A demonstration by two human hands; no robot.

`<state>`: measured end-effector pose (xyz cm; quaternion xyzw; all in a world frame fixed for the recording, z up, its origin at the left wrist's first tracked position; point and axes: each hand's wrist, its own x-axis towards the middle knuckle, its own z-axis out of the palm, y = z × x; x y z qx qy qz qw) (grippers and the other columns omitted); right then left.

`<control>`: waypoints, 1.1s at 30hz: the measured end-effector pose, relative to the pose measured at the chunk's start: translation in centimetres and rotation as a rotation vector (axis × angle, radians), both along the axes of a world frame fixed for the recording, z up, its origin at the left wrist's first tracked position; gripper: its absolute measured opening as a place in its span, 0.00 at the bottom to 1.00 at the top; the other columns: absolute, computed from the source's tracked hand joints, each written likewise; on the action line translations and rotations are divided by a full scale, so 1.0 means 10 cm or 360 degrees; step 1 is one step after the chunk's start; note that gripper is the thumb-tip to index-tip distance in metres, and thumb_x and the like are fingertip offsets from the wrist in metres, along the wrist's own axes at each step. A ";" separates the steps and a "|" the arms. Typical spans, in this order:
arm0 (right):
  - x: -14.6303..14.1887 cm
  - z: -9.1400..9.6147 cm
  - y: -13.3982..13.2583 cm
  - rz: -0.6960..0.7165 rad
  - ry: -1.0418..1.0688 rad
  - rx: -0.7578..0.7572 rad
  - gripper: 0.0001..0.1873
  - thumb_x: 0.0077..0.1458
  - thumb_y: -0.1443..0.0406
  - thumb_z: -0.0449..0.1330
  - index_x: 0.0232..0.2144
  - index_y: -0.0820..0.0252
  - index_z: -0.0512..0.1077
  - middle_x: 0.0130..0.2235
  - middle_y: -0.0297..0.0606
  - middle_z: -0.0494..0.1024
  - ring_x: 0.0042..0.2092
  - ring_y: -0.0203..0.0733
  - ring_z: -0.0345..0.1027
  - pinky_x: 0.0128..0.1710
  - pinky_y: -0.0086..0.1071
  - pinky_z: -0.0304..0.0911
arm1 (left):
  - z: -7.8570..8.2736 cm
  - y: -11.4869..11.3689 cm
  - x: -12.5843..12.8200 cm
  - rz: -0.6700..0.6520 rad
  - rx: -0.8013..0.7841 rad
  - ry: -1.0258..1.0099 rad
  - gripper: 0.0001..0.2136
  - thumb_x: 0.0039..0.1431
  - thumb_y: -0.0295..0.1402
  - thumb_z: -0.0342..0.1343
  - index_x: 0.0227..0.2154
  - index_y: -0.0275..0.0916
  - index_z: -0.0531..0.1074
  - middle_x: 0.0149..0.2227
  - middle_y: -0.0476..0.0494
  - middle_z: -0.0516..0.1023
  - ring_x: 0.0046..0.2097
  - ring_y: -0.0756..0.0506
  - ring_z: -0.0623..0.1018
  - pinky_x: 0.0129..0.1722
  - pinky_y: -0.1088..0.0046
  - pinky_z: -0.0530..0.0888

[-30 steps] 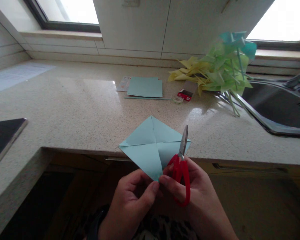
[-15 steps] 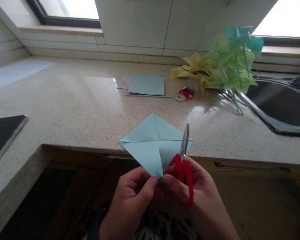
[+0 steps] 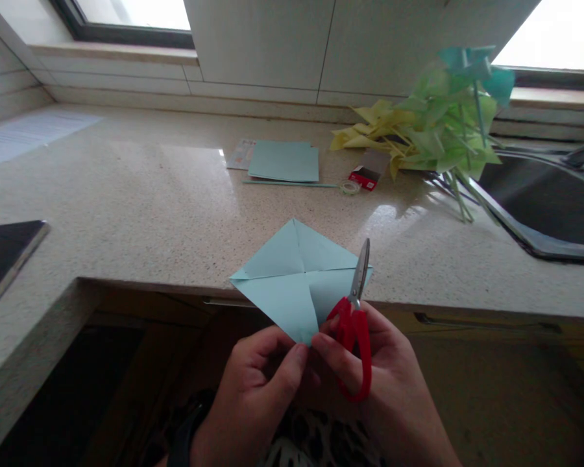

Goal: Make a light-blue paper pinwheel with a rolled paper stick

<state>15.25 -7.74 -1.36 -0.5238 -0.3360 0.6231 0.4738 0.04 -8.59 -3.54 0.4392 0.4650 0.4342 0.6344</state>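
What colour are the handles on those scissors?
Red; the scissor handles show best in the head view.

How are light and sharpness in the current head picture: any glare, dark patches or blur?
Head view: right window blown out to white; glare patches on the countertop; recess below it in deep shadow. Also in the head view: scissors and folded blue paper fairly clear, green pinwheels hazier, printing on the left sheet unreadable.

L hand [image 3: 260, 383] pinching lt-blue paper [image 3: 275, 295], R hand [image 3: 384, 373] too — w/ red scissors [image 3: 363, 334], counter [image 3: 136, 220] beyond
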 end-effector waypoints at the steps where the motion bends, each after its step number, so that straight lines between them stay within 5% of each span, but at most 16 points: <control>1: 0.00 0.00 0.00 -0.0007 -0.0005 0.0002 0.17 0.47 0.58 0.76 0.29 0.57 0.72 0.26 0.29 0.75 0.25 0.32 0.67 0.23 0.23 0.64 | 0.00 0.00 0.00 -0.0010 0.0001 0.0003 0.12 0.65 0.39 0.59 0.32 0.38 0.82 0.25 0.47 0.77 0.28 0.49 0.72 0.28 0.78 0.69; 33: -0.03 0.01 -0.02 -0.0014 -0.0058 0.0011 0.17 0.49 0.56 0.74 0.28 0.56 0.72 0.23 0.29 0.74 0.23 0.34 0.67 0.22 0.25 0.64 | -0.02 -0.02 0.02 0.0008 -0.0032 -0.0030 0.18 0.65 0.44 0.59 0.26 0.36 0.80 0.24 0.46 0.76 0.27 0.50 0.70 0.26 0.79 0.67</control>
